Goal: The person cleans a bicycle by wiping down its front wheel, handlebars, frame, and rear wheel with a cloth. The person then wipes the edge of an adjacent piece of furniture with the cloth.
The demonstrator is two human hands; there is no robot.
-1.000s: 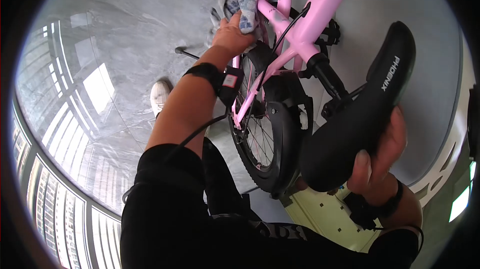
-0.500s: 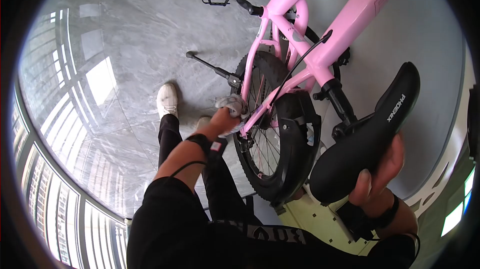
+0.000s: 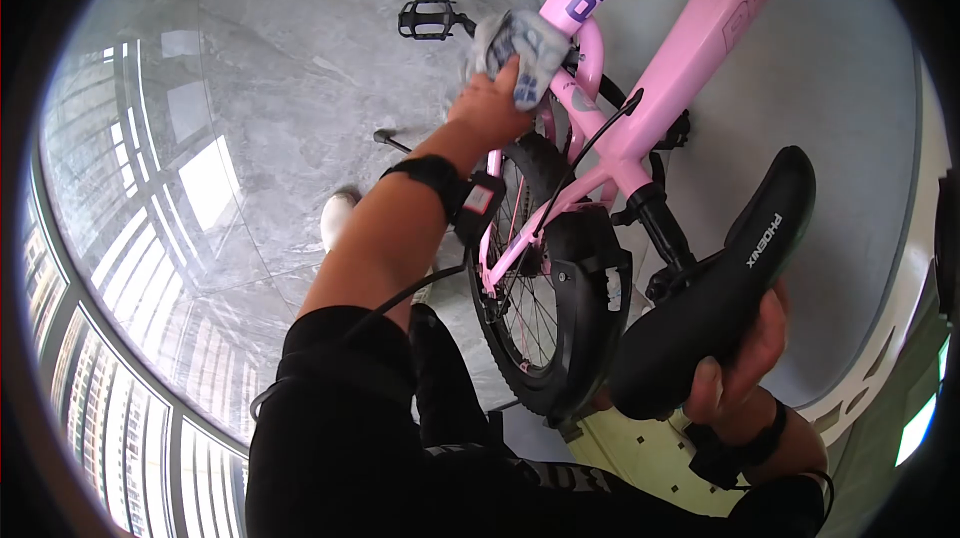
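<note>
My left hand [image 3: 492, 110] presses a grey and blue patterned cloth [image 3: 530, 50] against the lower part of the pink bike frame [image 3: 625, 133], near the crank. Its fingers are bent over the cloth. My right hand [image 3: 742, 363] grips the rear of the black saddle [image 3: 725, 298], thumb on top and the other fingers partly hidden beneath. Below the frame sits the rear wheel [image 3: 530, 328] with its black mudguard [image 3: 585, 288].
A black pedal [image 3: 427, 18] sticks out left of the cloth, and the kickstand [image 3: 392, 141] juts over the grey tiled floor [image 3: 290, 48]. One light shoe [image 3: 339, 218] shows beside my left forearm. A yellow-green surface [image 3: 640, 453] lies under the saddle.
My left hand and the cloth have moved up from the rear wheel's hub area to the frame near the crank. My right hand stays on the saddle, which appears slightly lower and further left.
</note>
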